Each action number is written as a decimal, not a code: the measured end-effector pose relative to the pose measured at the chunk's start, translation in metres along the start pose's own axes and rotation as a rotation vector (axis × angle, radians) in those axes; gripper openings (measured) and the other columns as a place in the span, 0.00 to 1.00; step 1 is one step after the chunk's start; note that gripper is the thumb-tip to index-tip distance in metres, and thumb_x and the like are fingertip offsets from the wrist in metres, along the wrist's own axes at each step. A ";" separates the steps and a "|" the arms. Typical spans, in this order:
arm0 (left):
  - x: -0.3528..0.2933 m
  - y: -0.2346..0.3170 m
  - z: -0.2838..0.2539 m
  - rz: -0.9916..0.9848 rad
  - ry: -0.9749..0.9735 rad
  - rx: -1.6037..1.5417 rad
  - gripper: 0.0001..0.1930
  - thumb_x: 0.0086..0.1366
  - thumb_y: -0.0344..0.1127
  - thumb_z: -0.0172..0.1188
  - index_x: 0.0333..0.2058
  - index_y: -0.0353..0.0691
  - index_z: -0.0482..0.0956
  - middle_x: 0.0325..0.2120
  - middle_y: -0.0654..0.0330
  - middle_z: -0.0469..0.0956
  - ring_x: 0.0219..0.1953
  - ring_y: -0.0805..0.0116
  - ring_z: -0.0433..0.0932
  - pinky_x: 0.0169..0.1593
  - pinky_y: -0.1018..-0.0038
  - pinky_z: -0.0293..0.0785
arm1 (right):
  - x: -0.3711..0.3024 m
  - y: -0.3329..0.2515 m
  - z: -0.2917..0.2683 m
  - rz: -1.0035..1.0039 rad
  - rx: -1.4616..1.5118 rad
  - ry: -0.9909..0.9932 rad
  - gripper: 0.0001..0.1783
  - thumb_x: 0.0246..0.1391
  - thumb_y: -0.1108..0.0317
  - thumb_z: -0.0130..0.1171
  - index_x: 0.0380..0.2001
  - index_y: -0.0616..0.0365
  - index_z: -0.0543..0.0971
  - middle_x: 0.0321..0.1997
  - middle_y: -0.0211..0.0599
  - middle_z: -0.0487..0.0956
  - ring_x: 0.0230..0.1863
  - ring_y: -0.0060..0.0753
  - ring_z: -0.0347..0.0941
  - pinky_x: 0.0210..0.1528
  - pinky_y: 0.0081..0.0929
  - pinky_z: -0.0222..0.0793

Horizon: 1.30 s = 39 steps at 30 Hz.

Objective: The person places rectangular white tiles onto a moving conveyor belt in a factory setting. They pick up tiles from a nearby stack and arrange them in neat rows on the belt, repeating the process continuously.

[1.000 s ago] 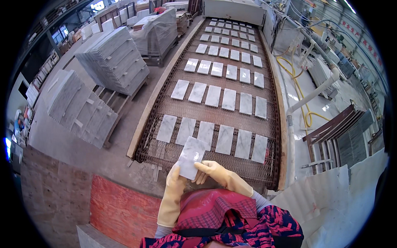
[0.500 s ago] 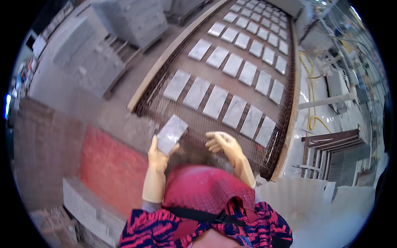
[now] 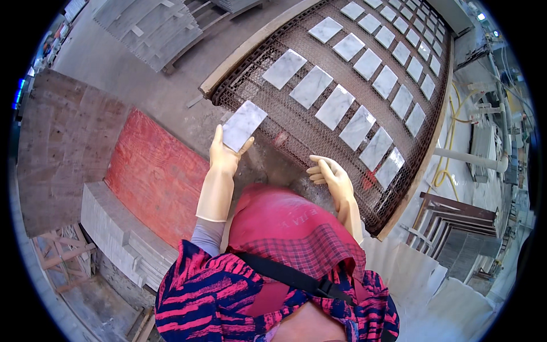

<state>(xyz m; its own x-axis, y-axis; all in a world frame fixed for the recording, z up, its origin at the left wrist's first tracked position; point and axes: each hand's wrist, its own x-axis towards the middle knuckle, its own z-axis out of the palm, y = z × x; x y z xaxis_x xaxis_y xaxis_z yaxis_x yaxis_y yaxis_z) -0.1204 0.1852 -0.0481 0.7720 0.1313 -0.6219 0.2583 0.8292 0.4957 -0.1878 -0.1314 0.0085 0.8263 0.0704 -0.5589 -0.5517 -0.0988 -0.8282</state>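
My left hand, in a long cream rubber glove, grips a white marble tile with grey veins by its lower end. The tile is held up in front of the near left corner of a mesh conveyor. My right hand, gloved the same way, hovers by the conveyor's near edge. It holds nothing, with its thumb and fingers apart and partly curled. On the brown mesh conveyor belt lie rows of similar marble tiles, spaced apart and running away to the far right.
Left of me stands a red board beside a stack of grey slabs. Tile stacks on pallets are at the far left. A yellow hose and a rack of slabs lie right of the conveyor's wooden side rail.
The view has turned, so conveyor and tiles appear shifted up and right. My left hand still holds the tile, now higher in the picture. My right hand stays near the conveyor edge.
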 end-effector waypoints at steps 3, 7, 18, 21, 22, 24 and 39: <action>0.018 0.002 0.002 0.008 -0.026 -0.036 0.27 0.82 0.55 0.43 0.63 0.39 0.72 0.60 0.52 0.79 0.61 0.50 0.80 0.55 0.42 0.84 | -0.001 0.001 0.002 0.009 -0.030 -0.001 0.25 0.75 0.52 0.51 0.63 0.56 0.79 0.48 0.39 0.86 0.45 0.29 0.80 0.52 0.29 0.75; 0.043 0.000 -0.003 0.009 -0.076 -0.012 0.25 0.82 0.50 0.44 0.63 0.36 0.71 0.59 0.50 0.78 0.59 0.48 0.79 0.54 0.42 0.85 | 0.004 0.014 -0.004 -0.001 -0.069 -0.015 0.26 0.74 0.50 0.51 0.63 0.55 0.79 0.48 0.39 0.86 0.46 0.29 0.80 0.53 0.28 0.75; 0.052 0.000 -0.013 0.015 -0.071 0.195 0.20 0.82 0.41 0.44 0.62 0.36 0.72 0.59 0.52 0.76 0.56 0.49 0.79 0.59 0.48 0.84 | -0.006 0.009 -0.002 0.064 -0.223 0.057 0.26 0.71 0.47 0.54 0.63 0.50 0.80 0.48 0.31 0.86 0.49 0.25 0.80 0.54 0.26 0.75; 0.050 0.002 -0.021 0.031 -0.101 0.261 0.22 0.81 0.44 0.45 0.63 0.38 0.72 0.60 0.51 0.76 0.58 0.49 0.79 0.61 0.47 0.81 | -0.005 0.011 0.000 0.063 -0.234 0.044 0.27 0.71 0.46 0.54 0.63 0.50 0.80 0.49 0.31 0.86 0.49 0.25 0.80 0.53 0.26 0.75; 0.051 0.003 -0.026 0.012 -0.112 0.249 0.22 0.81 0.45 0.46 0.64 0.38 0.72 0.60 0.51 0.77 0.58 0.48 0.79 0.61 0.47 0.80 | -0.006 0.011 0.001 0.065 -0.237 0.041 0.27 0.71 0.46 0.53 0.63 0.49 0.80 0.49 0.31 0.86 0.49 0.25 0.80 0.53 0.26 0.75; 0.058 0.002 -0.036 -0.059 -0.134 0.190 0.24 0.80 0.47 0.47 0.64 0.38 0.72 0.60 0.50 0.77 0.59 0.47 0.79 0.62 0.46 0.79 | -0.007 0.012 0.003 0.074 -0.255 0.041 0.27 0.72 0.46 0.53 0.63 0.49 0.80 0.50 0.31 0.86 0.49 0.25 0.80 0.53 0.26 0.75; 0.072 0.002 -0.049 -0.168 -0.143 0.013 0.24 0.80 0.44 0.45 0.64 0.34 0.70 0.60 0.45 0.76 0.59 0.42 0.78 0.62 0.44 0.80 | -0.001 0.084 -0.108 -0.307 -0.824 1.056 0.28 0.64 0.53 0.65 0.63 0.53 0.78 0.52 0.47 0.85 0.51 0.47 0.82 0.56 0.40 0.76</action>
<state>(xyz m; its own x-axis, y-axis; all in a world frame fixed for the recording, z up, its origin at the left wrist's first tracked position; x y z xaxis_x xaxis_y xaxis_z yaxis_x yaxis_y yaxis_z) -0.0926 0.2224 -0.1217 0.7918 -0.0873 -0.6045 0.3971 0.8256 0.4009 -0.2224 -0.2469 -0.0560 0.7990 -0.5489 0.2454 -0.4129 -0.7976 -0.4396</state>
